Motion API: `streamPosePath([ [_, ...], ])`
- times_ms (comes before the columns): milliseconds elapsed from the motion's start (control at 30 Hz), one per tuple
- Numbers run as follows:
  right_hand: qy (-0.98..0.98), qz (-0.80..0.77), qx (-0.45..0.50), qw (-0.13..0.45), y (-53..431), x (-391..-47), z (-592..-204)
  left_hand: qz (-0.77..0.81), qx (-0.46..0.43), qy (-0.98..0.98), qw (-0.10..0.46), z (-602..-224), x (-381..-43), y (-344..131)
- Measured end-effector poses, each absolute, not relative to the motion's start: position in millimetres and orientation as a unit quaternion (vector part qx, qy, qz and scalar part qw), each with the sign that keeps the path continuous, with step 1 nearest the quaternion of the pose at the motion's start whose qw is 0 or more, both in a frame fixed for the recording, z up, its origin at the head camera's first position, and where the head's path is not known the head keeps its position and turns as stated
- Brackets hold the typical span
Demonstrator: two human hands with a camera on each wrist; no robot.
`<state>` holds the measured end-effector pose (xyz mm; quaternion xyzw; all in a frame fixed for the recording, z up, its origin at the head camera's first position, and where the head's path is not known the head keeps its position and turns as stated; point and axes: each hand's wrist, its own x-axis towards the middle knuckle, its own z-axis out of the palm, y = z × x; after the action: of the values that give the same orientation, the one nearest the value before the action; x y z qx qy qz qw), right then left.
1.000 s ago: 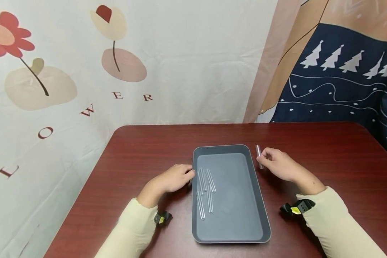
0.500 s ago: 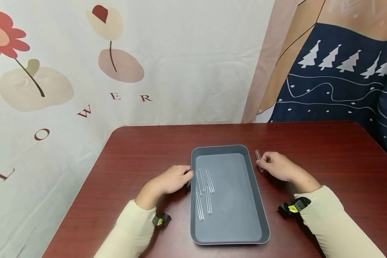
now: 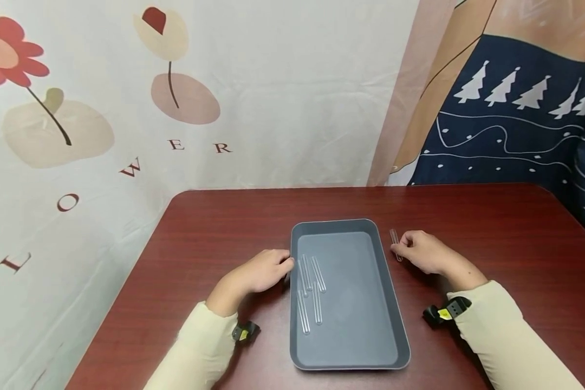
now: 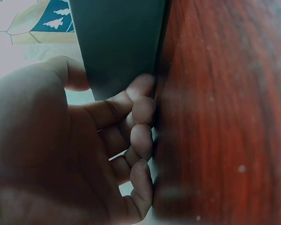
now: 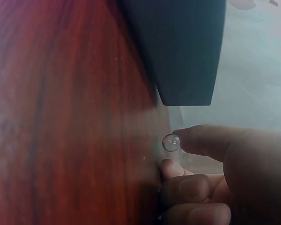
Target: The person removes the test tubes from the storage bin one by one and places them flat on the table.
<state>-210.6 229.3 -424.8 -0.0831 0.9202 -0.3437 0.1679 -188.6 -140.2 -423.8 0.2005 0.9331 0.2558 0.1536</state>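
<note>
- Nearest me, my pale sleeves [image 3: 190, 349] reach in over the dark red wood-grain surface [image 3: 224, 227], with a small black camera [image 3: 247, 331] at each wrist
- Between my sleeves lies the grey rectangular tray [image 3: 358, 309], its long sides running away from me
- In its left half lie the loose clear test tubes [image 3: 317, 304], five by my count, bunched close together
- My left hand [image 3: 255, 272] grips the tray's left side, thumb at the rim, the other fingers curled in by the outer wall near the surface
- My right hand [image 3: 424, 252] is nearly closed, thumb and index finger pinching a single test tube [image 3: 394, 236] just beyond the tray's right wall, apart from it; whether the tube touches the surface, I cannot tell
- I judge that tube light, stiff, slippery and, if glass, easily cracked; a gentle pinch around mid-body should suit it best
- Past the far edge hang a white flower-print cloth [image 3: 292, 108] and, to the right, dark blue fabric [image 3: 497, 143] with white trees
</note>
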Motion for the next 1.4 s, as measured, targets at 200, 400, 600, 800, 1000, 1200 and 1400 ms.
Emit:
streamPosePath([
  [200,0.918,-0.347,-0.071,0.176,229,-210,-426,0.253,0.201,0.934,0.153,-424,-189,-140],
  [400,0.920,-0.342,-0.065,0.178,229,-210,-426,0.254,0.199,0.934,0.154,-424,-189,-139],
  [600,0.923,-0.335,-0.064,0.181,229,-207,-425,0.259,0.202,0.932,0.155,-424,-187,-139],
  [800,0.924,-0.335,-0.074,0.171,227,-206,-424,0.257,0.201,0.934,0.149,-423,-187,-140],
  [1000,0.918,-0.350,-0.080,0.169,228,-208,-423,0.261,0.196,0.932,0.158,-422,-188,-140],
  [1200,0.924,-0.345,-0.091,0.135,226,-207,-418,0.258,0.193,0.933,0.164,-422,-189,-140],
  [1400,0.927,-0.347,-0.103,0.097,221,-202,-408,0.258,0.194,0.932,0.165,-422,-189,-140],
])
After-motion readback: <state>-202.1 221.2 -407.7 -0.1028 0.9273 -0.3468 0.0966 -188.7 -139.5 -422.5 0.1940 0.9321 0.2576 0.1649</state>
